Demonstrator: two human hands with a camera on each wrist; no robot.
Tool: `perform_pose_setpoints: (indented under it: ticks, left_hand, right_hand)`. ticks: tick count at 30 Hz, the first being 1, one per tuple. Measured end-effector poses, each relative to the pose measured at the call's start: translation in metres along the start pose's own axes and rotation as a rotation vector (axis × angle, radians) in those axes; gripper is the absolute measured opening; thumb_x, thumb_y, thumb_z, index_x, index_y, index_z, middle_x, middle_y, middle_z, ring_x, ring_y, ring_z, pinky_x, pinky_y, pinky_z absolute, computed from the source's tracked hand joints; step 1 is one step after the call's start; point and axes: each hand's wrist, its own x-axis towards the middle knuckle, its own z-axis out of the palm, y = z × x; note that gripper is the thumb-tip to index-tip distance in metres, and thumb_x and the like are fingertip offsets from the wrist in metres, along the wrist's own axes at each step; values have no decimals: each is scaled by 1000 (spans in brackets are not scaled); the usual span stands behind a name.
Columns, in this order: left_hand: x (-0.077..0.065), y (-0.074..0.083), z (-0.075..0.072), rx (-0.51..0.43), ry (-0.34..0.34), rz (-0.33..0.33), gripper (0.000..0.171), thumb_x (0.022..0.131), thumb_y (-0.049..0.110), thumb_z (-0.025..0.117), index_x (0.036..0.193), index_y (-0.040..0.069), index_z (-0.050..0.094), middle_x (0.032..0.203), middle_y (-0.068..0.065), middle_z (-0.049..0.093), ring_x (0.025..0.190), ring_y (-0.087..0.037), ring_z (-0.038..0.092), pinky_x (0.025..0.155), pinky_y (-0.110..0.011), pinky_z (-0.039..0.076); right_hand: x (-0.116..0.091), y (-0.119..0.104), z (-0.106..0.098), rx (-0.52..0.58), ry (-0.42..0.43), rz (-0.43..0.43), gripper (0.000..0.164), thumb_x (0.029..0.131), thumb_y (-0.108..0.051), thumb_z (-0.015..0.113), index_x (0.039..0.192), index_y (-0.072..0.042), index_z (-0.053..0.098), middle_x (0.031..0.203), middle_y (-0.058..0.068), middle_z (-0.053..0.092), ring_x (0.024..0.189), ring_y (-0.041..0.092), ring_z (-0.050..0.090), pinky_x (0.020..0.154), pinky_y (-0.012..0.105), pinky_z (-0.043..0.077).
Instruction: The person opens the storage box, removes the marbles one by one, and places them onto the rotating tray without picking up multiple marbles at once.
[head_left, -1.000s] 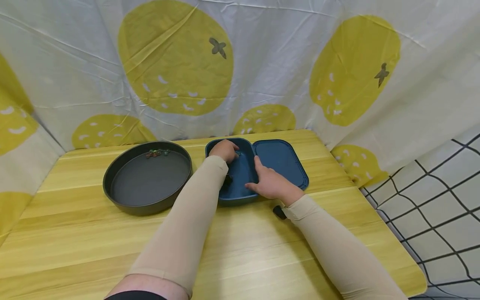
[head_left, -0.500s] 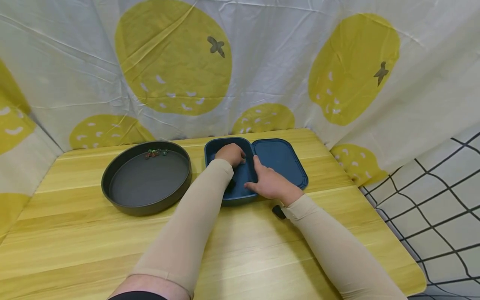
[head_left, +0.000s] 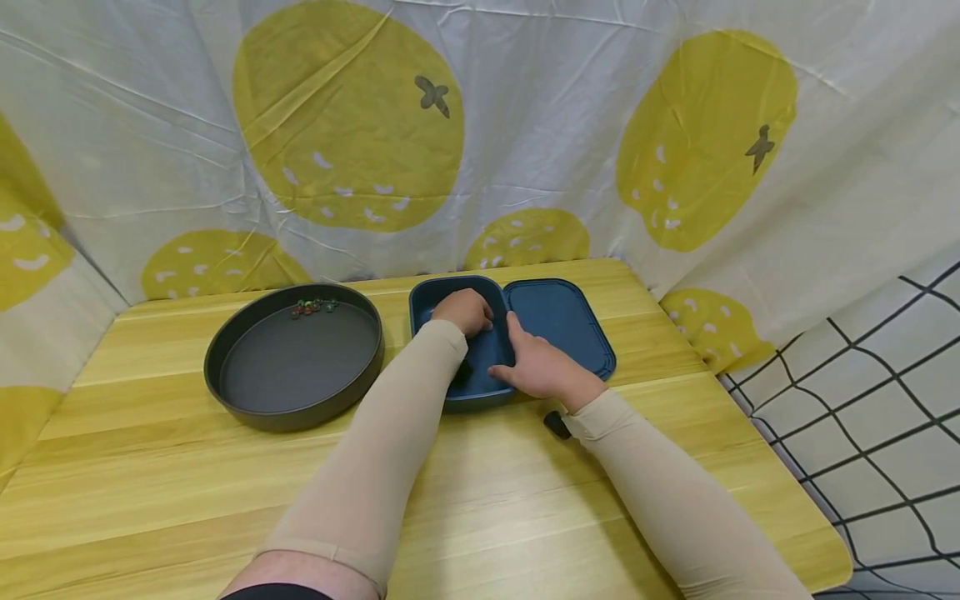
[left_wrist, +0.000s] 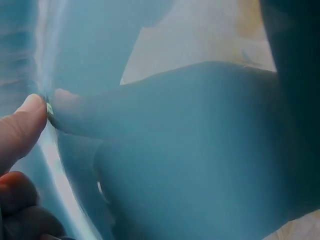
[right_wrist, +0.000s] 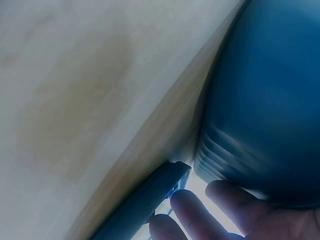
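My left hand (head_left: pixel 463 311) reaches down into a deep blue plastic box (head_left: pixel 480 400), its back hiding most of the fingers. In the left wrist view, the fingertips (left_wrist: pixel 31 107) pinch a small pale-green glass marble (left_wrist: pixel 49 109) close to the glossy wall, which mirrors the hand. My right hand (head_left: pixel 543 367) holds the box's right side, thumb over the rim and fingers along the outer wall. The right wrist view has several of these fingers (right_wrist: pixel 195 212) beside that wall. Several coloured marbles (head_left: pixel 313 307) lie at the far side of a round dark-grey pan (head_left: pixel 300 358).
A flat blue lid (head_left: pixel 561 323) lies against the box's right side. The pan stands to the left on the wooden table (head_left: pixel 480 517). Behind hangs a white curtain (head_left: pixel 540 108) with yellow fruit prints, and a black wire grid (head_left: pixel 877 450) is at the right.
Over the last second, my left hand has shifted right and slightly nearer inside the box, toward its right wall. My right hand has stayed in place.
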Motion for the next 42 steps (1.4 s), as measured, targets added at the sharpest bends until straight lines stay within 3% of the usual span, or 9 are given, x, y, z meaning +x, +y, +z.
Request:
perform_pose_setpoints:
  ticks: [4, 10, 15, 27, 33, 36, 42]
  left_hand:
    - [-7, 1, -5, -4, -6, 18, 27, 102, 25, 72, 127, 21, 79, 135, 1, 73, 125, -22, 67, 110, -43, 53]
    - [-22, -1, -22, 6, 25, 109, 27, 105, 26, 68, 129, 21, 78, 133, 0, 74, 118, -21, 69, 103, -41, 57]
    - [-34, -9, -39, -7, 65, 170, 28, 105, 30, 68, 131, 21, 77, 134, 0, 73, 122, -23, 67, 105, -43, 55]
    - [-88, -28, -93, -102, 99, 219, 29, 106, 29, 66, 130, 17, 75, 135, -6, 71, 117, -27, 66, 102, -46, 53]
    - [-117, -52, -111, -45, 137, 217, 22, 105, 29, 68, 123, 20, 77, 111, -8, 70, 91, -27, 58, 83, -42, 50]
    - [-130, -69, -119, -42, 133, 192, 24, 105, 29, 68, 125, 20, 76, 104, -8, 69, 85, -26, 56, 78, -41, 48]
    - [-154, -107, -131, -13, 153, 156, 23, 105, 26, 67, 125, 18, 76, 115, -9, 72, 89, -25, 61, 78, -42, 51]
  right_hand:
    - [1, -1, 0, 3, 3, 3, 108, 104, -48, 64, 169, -10, -13, 176, 19, 16, 160, 40, 25, 126, 57, 32]
    - [0, 0, -1, 6, -7, 4, 109, 103, -50, 63, 168, -10, -14, 177, 18, 14, 161, 40, 25, 125, 57, 32]
    - [-1, 0, -2, -1, -8, 24, 110, 103, -51, 64, 168, -11, -15, 176, 19, 16, 159, 41, 28, 123, 58, 36]
    - [1, -3, 0, -12, -8, 52, 111, 102, -52, 64, 168, -11, -16, 176, 21, 16, 160, 43, 26, 125, 60, 31]
    - [2, -4, 1, -38, -11, 59, 110, 103, -51, 64, 168, -12, -16, 176, 20, 13, 160, 44, 23, 126, 60, 29]
    - [2, -4, 0, -41, -15, 55, 110, 103, -51, 63, 168, -12, -16, 176, 20, 13, 160, 44, 24, 126, 60, 30]
    - [2, -3, -3, -55, -18, 43, 111, 102, -53, 63, 168, -11, -16, 176, 22, 14, 160, 45, 24, 125, 61, 31]
